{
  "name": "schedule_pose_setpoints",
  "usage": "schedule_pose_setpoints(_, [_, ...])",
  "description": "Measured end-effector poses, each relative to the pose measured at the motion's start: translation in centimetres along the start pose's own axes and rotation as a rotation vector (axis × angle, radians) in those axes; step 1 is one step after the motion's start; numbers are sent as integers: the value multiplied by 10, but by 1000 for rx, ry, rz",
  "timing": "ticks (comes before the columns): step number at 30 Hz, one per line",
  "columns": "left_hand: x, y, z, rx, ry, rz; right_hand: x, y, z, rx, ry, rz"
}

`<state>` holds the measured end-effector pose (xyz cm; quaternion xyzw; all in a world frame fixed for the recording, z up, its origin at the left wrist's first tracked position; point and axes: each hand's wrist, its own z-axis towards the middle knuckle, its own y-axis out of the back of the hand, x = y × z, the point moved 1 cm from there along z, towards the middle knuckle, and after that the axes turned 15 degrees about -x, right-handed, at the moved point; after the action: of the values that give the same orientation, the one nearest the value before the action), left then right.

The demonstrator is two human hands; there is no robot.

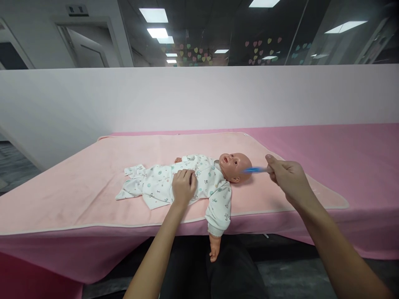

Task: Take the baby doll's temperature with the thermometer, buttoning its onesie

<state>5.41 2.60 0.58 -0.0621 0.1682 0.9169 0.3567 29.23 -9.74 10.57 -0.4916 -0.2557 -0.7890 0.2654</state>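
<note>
A baby doll point(199, 176) in a white patterned outfit lies on its back, its bald head toward the right and its legs toward the left. One doll arm hangs over the front edge. My left hand point(183, 185) rests on the doll's belly with bent fingers, holding it there; the fingertips are partly hidden. In my right hand point(285, 174), closed beside the doll's head, is a slim blue-ended stick point(255, 170). Its blue end is smeared by motion and overlaps the side of the head in view; contact cannot be made out.
Under the doll is a peach mat point(93, 182) with a pale border, spread over a pink-covered table point(358, 166). Behind the table stands a low white wall point(199, 99) with dark glass above. My legs point(212, 270) are below the front edge.
</note>
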Motion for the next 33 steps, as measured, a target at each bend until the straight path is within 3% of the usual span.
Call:
schedule_pose_setpoints(16, [-1,1,0,17,12,3,-4,-16,5,40,-47,64])
schedule_pose_setpoints(33, [-1,1,0,33,14,4,11,-8,-1,16,-50,124])
